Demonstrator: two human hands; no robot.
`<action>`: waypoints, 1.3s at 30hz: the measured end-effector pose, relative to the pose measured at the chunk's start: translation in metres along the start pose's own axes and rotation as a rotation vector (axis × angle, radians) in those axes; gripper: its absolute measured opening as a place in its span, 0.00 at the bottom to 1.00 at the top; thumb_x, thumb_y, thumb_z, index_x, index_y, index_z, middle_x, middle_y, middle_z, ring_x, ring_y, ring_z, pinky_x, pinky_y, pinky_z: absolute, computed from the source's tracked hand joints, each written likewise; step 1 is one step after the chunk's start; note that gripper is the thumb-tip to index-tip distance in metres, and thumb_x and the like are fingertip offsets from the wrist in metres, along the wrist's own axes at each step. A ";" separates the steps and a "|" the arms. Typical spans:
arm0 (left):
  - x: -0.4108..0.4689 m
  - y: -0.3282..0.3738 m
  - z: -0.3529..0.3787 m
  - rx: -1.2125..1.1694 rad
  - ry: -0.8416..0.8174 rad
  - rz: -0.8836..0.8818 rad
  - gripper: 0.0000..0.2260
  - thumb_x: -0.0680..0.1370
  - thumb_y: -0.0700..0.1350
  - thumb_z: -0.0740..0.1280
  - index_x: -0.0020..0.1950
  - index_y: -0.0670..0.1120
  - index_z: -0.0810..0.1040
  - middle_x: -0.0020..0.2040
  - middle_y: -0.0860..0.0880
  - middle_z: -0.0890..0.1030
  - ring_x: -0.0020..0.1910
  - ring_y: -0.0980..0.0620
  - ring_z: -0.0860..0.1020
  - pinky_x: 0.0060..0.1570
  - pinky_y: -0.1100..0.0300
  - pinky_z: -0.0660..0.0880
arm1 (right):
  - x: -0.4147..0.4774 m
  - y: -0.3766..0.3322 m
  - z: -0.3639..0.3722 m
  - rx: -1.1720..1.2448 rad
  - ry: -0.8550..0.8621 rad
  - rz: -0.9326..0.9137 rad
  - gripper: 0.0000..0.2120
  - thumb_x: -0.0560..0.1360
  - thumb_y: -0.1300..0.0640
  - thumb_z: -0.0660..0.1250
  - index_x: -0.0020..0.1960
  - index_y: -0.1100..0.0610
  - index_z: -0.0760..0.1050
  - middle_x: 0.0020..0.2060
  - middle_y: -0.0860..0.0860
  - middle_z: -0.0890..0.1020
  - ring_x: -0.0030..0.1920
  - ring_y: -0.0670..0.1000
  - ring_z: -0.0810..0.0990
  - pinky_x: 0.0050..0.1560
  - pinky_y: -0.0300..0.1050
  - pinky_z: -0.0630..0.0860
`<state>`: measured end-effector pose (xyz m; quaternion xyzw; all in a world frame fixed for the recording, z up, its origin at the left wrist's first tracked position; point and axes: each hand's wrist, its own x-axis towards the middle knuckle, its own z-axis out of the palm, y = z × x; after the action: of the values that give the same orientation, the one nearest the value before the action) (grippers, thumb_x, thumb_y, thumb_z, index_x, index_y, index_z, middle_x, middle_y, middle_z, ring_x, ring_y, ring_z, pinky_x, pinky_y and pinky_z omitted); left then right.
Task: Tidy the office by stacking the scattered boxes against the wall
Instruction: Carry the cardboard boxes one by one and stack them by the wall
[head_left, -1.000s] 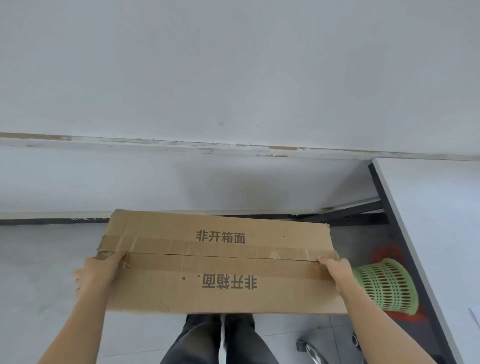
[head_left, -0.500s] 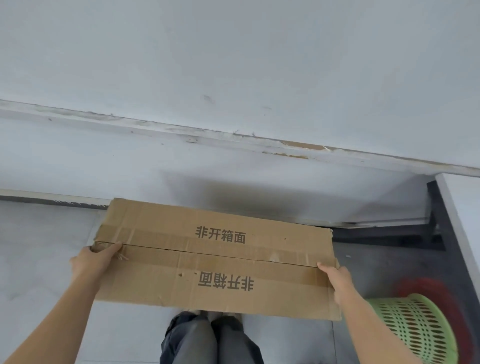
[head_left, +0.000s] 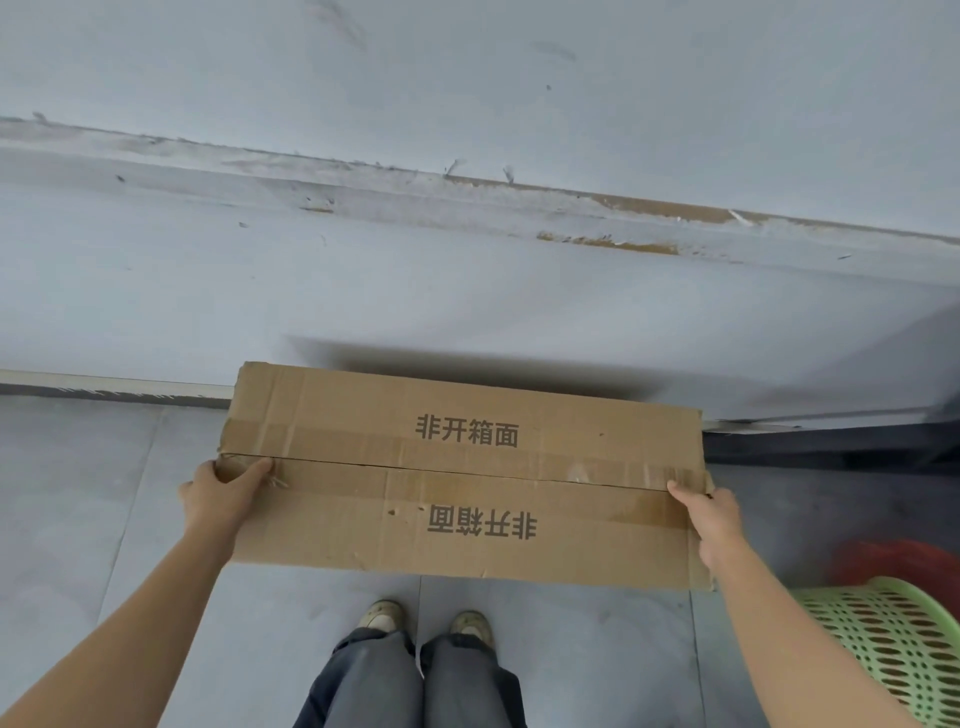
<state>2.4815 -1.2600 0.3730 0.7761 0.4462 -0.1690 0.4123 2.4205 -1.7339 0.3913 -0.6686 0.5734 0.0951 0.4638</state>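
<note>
Cardboard box (head_left: 467, 478) held just short of the wall (head_left: 467, 286), fingers of left hand (head_left: 218, 493) and right hand (head_left: 711, 519) pinching its ends; apparently not yet set down, no stack visible there.

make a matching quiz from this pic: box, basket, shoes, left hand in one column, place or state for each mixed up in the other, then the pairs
1 box
2 basket
3 shoes
4 left hand

a green, bottom right
b grips the box's left end
c held up before the wall
d pale, bottom middle

Pairs: 1-c, 2-a, 3-d, 4-b
</note>
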 end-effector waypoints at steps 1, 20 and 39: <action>0.001 -0.003 0.006 0.007 -0.032 0.003 0.27 0.74 0.48 0.70 0.69 0.39 0.66 0.68 0.39 0.66 0.63 0.38 0.69 0.62 0.44 0.68 | 0.006 0.001 -0.001 -0.010 0.002 -0.004 0.26 0.74 0.61 0.68 0.67 0.68 0.63 0.66 0.61 0.70 0.66 0.60 0.68 0.64 0.51 0.65; -0.074 0.014 0.015 0.364 -0.090 0.057 0.31 0.78 0.46 0.64 0.77 0.45 0.52 0.73 0.38 0.60 0.71 0.37 0.58 0.68 0.42 0.60 | -0.077 0.008 0.041 -0.705 0.078 -0.377 0.31 0.75 0.61 0.63 0.74 0.63 0.54 0.74 0.64 0.51 0.74 0.63 0.51 0.72 0.55 0.58; -0.285 -0.001 -0.136 0.018 -0.204 0.116 0.13 0.80 0.43 0.60 0.62 0.39 0.75 0.56 0.42 0.78 0.55 0.45 0.75 0.51 0.55 0.69 | -0.309 -0.011 -0.029 -0.667 -0.422 -0.608 0.19 0.79 0.55 0.60 0.68 0.60 0.68 0.65 0.54 0.72 0.67 0.53 0.68 0.65 0.45 0.64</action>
<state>2.3110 -1.3099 0.6336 0.7831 0.3545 -0.2268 0.4579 2.3183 -1.5465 0.6168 -0.8836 0.1843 0.2670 0.3376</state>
